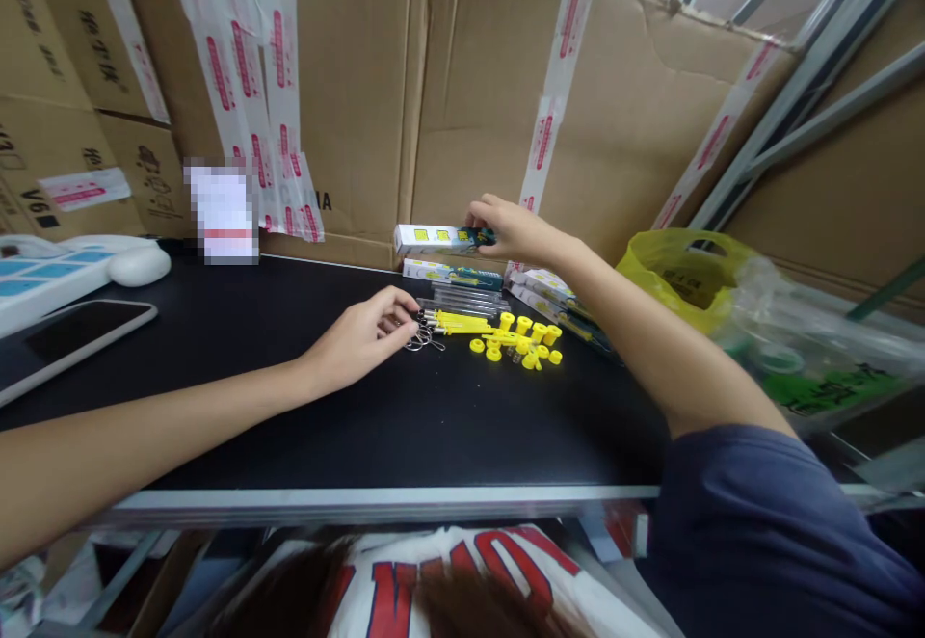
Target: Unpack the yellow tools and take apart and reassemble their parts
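Note:
My right hand (510, 228) grips the right end of a small printed box (430, 239), holding it just above a second similar box (440, 272) on the black table. My left hand (372, 334) rests low over the table, thumb and fingers curled around the metal hooks (426, 337) at the ends of several yellow rods (462, 323). Behind the rods lie clear plastic tubes (469, 299). Several yellow caps (523, 326) and yellow rings (493, 354) are scattered to the right, with small dark springs (516, 357) among them.
More printed boxes (545, 293) lie under my right forearm. A yellow plastic bag (672, 277) and clear bags (816, 339) stand at the right. At the left are a phone (72, 334), a white mouse (140, 262) and a power strip (54, 272). Cardboard (484, 118) walls the back.

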The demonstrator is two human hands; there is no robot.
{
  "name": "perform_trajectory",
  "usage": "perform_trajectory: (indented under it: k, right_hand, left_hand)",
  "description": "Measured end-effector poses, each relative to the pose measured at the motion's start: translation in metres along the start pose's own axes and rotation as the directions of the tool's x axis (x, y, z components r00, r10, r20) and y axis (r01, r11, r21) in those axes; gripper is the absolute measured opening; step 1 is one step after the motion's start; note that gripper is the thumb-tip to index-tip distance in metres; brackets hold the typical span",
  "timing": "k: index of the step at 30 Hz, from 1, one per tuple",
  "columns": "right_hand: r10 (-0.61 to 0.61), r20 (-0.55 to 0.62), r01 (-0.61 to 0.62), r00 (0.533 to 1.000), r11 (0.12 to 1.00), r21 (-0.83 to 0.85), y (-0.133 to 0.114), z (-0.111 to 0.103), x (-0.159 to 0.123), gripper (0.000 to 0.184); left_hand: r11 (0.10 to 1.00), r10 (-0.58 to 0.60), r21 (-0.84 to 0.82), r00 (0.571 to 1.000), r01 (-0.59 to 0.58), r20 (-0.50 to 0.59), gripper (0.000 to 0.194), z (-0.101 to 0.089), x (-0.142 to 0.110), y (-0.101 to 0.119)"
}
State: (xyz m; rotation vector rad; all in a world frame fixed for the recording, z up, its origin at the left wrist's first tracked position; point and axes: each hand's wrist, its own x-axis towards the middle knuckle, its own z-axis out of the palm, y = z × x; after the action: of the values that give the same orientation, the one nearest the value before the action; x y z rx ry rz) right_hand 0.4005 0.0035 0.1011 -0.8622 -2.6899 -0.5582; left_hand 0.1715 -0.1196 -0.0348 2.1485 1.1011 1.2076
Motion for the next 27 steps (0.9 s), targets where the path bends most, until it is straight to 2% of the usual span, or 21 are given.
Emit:
perform_trajectory:
  k: [3, 6, 9, 11, 16, 27]
  right_hand:
    - [-0.044, -0.052, 0.041, 0.998, 0.998, -0.057, -0.026, -0.016, -0.035, 0.026]
    - [-0.051, -0.06, 0.043, 0.997, 0.991, -0.123, -0.05, -0.011, -0.075, 0.028]
    - [-0.041, -0.112, 0.02, 0.993, 0.983, -0.18, -0.063, 0.006, -0.11, 0.03]
    - [-0.034, -0.156, 0.002, 0.987, 0.98, -0.198, -0.064, 0.018, -0.124, 0.029]
    - [-0.052, -0.168, 0.02, 0.984, 0.982, -0.19, -0.06, 0.031, -0.128, 0.033]
    - [-0.106, -0.138, 0.073, 0.985, 0.972, -0.222, -0.062, 0.034, -0.127, 0.031]
  left_hand:
    - [0.975, -0.096, -0.211, 0.991, 0.074, -0.097, 0.027, -0.001, 0.004, -0.003]
    - [0.936, -0.089, -0.351, 0.986, 0.033, -0.143, 0.034, 0.0, 0.004, -0.002]
    - [0.916, -0.025, -0.4, 0.997, -0.007, -0.074, 0.039, 0.004, 0.0, 0.002]
    - [0.918, -0.004, -0.397, 1.0, -0.001, -0.012, 0.039, 0.006, -0.002, 0.004]
    - [0.937, -0.032, -0.347, 0.999, 0.036, 0.017, 0.034, 0.003, -0.003, 0.006]
    - [0.955, -0.07, -0.284, 0.996, 0.082, 0.053, 0.03, 0.001, 0.0, 0.002]
